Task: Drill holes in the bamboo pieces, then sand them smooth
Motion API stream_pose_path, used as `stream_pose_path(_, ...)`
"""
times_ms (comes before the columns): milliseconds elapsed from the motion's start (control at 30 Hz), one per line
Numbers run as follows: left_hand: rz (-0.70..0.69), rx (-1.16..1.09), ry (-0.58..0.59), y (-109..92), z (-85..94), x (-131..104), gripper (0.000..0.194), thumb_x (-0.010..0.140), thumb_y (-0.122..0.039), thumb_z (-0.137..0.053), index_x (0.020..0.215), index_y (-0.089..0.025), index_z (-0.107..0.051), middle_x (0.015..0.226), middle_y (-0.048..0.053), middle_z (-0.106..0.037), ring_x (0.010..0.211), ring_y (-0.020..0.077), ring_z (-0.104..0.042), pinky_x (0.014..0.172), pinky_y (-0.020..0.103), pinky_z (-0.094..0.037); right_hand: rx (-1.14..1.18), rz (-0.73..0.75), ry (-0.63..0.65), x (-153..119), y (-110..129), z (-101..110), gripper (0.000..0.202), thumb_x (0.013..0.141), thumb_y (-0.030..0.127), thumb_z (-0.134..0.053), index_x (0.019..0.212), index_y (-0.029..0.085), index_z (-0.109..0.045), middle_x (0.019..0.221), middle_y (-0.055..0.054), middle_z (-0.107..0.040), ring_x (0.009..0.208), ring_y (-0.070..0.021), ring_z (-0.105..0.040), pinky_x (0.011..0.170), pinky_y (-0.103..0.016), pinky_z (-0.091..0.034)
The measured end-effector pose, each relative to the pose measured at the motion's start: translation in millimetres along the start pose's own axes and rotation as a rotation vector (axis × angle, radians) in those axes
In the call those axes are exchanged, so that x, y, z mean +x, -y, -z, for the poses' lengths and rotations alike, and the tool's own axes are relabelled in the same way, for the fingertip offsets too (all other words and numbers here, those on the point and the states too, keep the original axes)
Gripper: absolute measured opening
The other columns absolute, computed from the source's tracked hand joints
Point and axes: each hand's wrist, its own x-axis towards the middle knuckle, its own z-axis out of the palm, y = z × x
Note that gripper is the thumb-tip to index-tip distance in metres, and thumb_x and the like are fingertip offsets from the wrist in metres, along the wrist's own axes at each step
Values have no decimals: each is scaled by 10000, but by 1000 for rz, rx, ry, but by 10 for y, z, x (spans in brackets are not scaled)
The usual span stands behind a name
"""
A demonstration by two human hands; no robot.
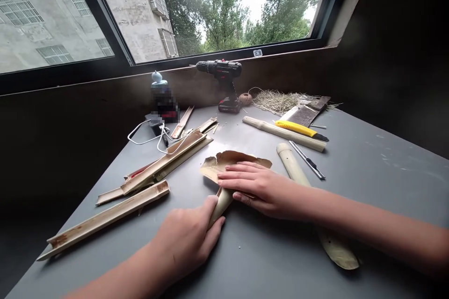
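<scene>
My left hand (189, 231) is closed around a pale, rounded bamboo piece (221, 205), with thumb and fingers on either side of it. My right hand (257, 187) lies flat with its fingers stretched out, over the far end of that piece and a thin, curled brown sheath (228, 159) with ragged edges. Under my right forearm runs a longer pale bamboo piece (293, 163) with small holes; its middle is hidden. Whether the sheath is fixed to the held piece, I cannot tell.
Split bamboo strips (112, 215) lie at left, near a white cable (138, 140). A cordless drill (224, 81) stands at the back beside a twine ball (245, 98) and straw (277, 101). At right are a yellow-handled knife (296, 127), a bamboo stick (266, 127) and a slim silver cutter (308, 161).
</scene>
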Motion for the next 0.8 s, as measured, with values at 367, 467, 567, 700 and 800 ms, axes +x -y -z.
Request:
stream_pose_path(367,58,-21,25,-31,57,3,281,998,-327,-325,1153,-176,-504,749,35,-715,662,267,-706,508,322,-381,-20,-195,-97,49,-232,118,350,1017,257,-414,1231,181,-680,1278,-98,-692,1214,-258,-624,1058,-468,-481)
stream_pose_path(467,27,-21,5,-25,42,-3,268,996,-319,-323,1130,-180,-509,787,48,-729,667,268,-712,507,319,-388,30,-121,-47,82,-40,43,361,1019,261,-426,1302,182,-636,1365,-86,-636,1310,-250,-551,1139,-465,-410)
stream_pose_path(567,-13,-10,-21,-15,37,-3,271,996,-302,-312,1163,-194,-497,821,44,-734,662,267,-715,499,318,-383,86,11,12,93,40,3,369,1028,257,-423,1333,165,-607,1383,-75,-624,1340,-224,-524,1166,-405,-385)
stream_pose_path(700,60,17,12,-10,60,21,253,999,-308,-335,1124,-186,-518,704,28,-709,646,271,-713,501,312,-374,45,-153,-92,69,-200,84,351,1030,257,-395,1243,171,-661,1292,-100,-683,1237,-239,-613,1083,-434,-473)
stream_pose_path(800,49,31,-8,-6,40,31,257,998,-316,-338,1128,-186,-518,683,26,-703,621,273,-705,483,313,-358,19,-235,-123,53,-224,103,362,1030,260,-388,1264,168,-647,1330,-106,-658,1274,-251,-586,1106,-468,-447)
